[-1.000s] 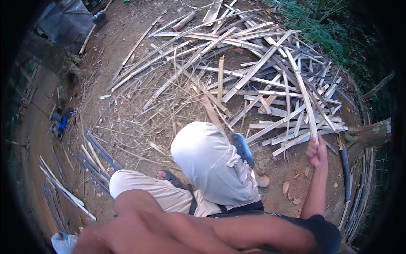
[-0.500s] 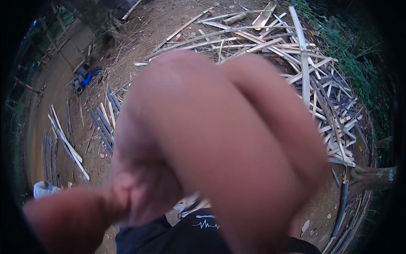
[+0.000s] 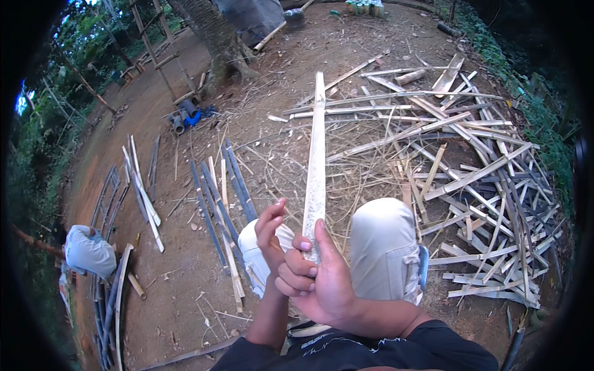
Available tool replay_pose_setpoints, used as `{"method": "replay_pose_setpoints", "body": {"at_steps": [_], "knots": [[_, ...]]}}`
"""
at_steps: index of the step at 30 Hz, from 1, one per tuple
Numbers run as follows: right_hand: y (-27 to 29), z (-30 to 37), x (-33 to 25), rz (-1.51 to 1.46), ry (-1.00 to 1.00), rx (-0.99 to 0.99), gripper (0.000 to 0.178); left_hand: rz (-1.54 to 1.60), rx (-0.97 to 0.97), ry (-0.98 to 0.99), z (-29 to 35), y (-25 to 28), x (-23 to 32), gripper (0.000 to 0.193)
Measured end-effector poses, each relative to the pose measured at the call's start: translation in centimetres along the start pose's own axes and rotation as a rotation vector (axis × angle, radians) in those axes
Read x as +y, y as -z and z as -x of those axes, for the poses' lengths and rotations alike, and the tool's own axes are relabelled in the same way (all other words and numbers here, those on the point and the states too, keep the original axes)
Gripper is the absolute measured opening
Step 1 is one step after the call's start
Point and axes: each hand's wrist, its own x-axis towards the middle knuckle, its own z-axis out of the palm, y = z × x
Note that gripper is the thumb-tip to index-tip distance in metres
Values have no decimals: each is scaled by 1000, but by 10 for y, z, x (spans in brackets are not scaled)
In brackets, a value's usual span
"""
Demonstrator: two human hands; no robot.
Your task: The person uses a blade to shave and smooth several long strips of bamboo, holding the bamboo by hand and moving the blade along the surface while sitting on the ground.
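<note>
A long pale split bamboo strip (image 3: 316, 154) points away from me, its near end gripped in my right hand (image 3: 322, 278). The fingers of that hand wrap around the strip and the thumb lies along its edge. Close on the left is my left hand (image 3: 270, 230), raised with fingers bent and apart, nothing visible in it. Part of the left palm is hidden behind the right hand. My knees in light trousers (image 3: 385, 247) are on either side of the strip.
A heap of split bamboo pieces (image 3: 489, 185) covers the ground at right. Dark bamboo strips (image 3: 213, 204) lie to the left, with pale strips (image 3: 143, 195) beyond. A white sack-like bundle (image 3: 90, 252) sits far left. Behind are a tree trunk (image 3: 207, 43) and dark tubes with blue material (image 3: 190, 117).
The arms that filled the view close up, blurred, have come down in front of my lap. The bamboo strip in my right hand now shows, and the view has tilted further outward.
</note>
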Motion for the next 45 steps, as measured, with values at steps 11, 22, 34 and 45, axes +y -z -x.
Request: {"method": "replay_pose_setpoints", "body": {"at_steps": [11,22,34,45], "knots": [[-34,-27,42,-8,-161,-8,31,224,319,-181,-37,4,-16,63],[67,43,-77,1018,217,-56,37,326,485,-63,-182,53,-2,37],[524,307,-117,2159,3,1654,31,936,-411,-96,-295,89,10,33],[483,309,-109,1941,-229,1623,30,514,409,-210,-275,35,25,55]]}}
